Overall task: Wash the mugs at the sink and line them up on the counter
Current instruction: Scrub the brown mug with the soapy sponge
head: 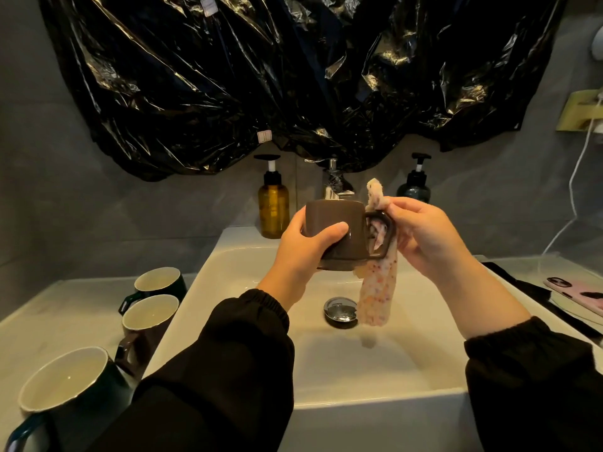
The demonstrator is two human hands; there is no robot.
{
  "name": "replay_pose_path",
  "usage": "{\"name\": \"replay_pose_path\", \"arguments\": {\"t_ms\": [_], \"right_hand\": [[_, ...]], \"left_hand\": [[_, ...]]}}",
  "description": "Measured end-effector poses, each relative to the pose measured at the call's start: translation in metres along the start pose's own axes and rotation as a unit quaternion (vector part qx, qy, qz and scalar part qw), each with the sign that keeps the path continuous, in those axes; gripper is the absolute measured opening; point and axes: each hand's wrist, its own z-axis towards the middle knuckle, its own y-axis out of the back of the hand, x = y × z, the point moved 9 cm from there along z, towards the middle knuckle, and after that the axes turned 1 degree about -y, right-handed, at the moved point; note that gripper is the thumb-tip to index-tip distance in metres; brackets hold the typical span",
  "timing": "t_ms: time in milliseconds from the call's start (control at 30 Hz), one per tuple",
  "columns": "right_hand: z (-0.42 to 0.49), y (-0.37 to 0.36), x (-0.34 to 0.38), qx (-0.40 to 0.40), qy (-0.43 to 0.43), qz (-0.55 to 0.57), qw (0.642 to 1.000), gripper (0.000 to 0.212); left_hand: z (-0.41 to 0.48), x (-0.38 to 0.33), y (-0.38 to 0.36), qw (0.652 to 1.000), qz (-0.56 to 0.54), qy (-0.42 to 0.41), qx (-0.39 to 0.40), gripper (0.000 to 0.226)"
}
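Mid-wash at centre frame, your left grip wraps the brown mug over the sink while your right grip pinches the cloth threaded through its handle; next, I judge, rinse it and stand it beside the three mugs on the surface at lower left.

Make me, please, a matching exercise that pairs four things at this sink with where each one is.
Things:
1. brown mug
2. cloth
3. amber bottle
4. phone

Places:
A. right of the sink
B. in the left hand, over the sink
C. beside the tap, on its left
D. through the mug's handle, held by the right hand

Pairs: 1-B; 2-D; 3-C; 4-A
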Motion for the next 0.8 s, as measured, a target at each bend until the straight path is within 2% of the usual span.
{"name": "replay_pose_path", "arguments": {"t_ms": [100,200,367,467,600,800], "right_hand": [[-0.002,0.007,0.011,-0.044,0.070,-0.069,0.994,0.018],[-0.006,-0.001,0.019,-0.038,0.133,-0.139,0.981,0.025],[-0.003,-0.012,0.017,-0.002,0.134,-0.196,0.972,0.028],[-0.007,-0.010,0.020,-0.045,0.167,-0.212,0.962,0.026],[-0.021,-0.009,0.033,-0.102,0.261,-0.255,0.925,0.022],[-0.035,-0.033,0.028,-0.026,0.309,-0.288,0.906,0.023]], "left_hand": [[-0.001,-0.001,0.001,1.000,-0.016,0.001,-0.013,0.049],[-0.001,0.006,0.001,0.999,-0.018,0.030,-0.006,0.052],[-0.002,0.015,-0.006,0.997,-0.036,0.073,0.004,0.046],[-0.002,0.021,-0.005,0.992,-0.069,0.102,-0.002,0.047],[-0.005,0.028,-0.003,0.981,-0.122,0.146,-0.027,0.053],[-0.010,0.031,0.005,0.960,-0.210,0.177,-0.053,0.051]]}}
